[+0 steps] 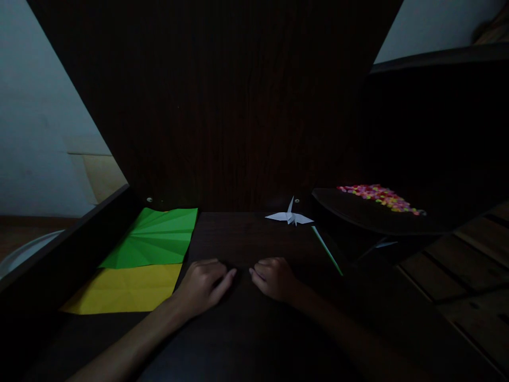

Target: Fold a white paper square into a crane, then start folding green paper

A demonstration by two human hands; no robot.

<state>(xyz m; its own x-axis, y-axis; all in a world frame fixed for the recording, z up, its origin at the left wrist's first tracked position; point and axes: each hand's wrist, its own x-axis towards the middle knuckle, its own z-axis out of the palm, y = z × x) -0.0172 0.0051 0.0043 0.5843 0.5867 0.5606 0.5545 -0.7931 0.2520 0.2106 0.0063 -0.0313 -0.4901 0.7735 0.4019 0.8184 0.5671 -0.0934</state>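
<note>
My left hand (205, 284) rests on the dark wooden desk top with its fingers curled in and the thumb alongside; nothing shows in it. Facing it across a small gap, my right hand (273, 278) lies loosely closed, also with nothing visible in it. Left of my left hand is a creased green sheet of paper (159, 239), partly covering a yellow sheet of paper (135, 289). Beyond my right hand sits a white origami crane (290, 217) with spread wings. Near it lies a thin green-and-white paper strip (326, 250).
A dark upright panel (238, 116) closes off the back of the desk, and a low side board (79, 225) runs along the left. On a curved dark shelf (358, 220) at the right lies a pile of small pink, red and yellow pieces (377, 196). The room is dim.
</note>
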